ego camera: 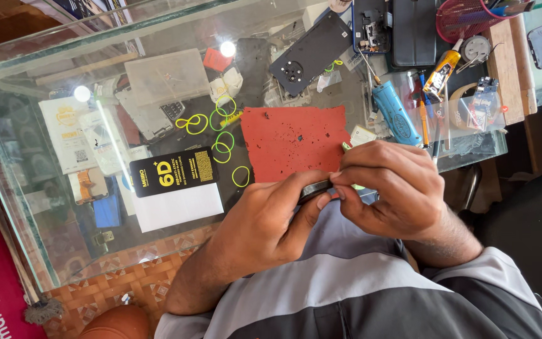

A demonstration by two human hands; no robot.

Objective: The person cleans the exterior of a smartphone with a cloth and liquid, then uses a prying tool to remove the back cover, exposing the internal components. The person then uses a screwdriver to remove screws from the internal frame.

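Note:
My left hand [265, 223] and my right hand [396, 188] meet over the near edge of a glass counter [26, 188]. Together they grip a thin dark phone [313, 188], seen edge-on between the fingers. The left thumb lies along its underside, and the right thumb and fingertips pinch its end. A bit of light green [359, 186] shows under the right fingers; what it is cannot be told. Just beyond the hands lies a red rubber mat [296, 141] with small dark bits on it.
On the glass lie a black and white flat box [174, 182], several green rubber bands [224, 135], a black phone back cover [302, 53], a blue cylindrical tool [396, 113], a glue tube [443, 69], a tape roll [465, 107] and a pink basket [465, 16]. Packets lie under the glass.

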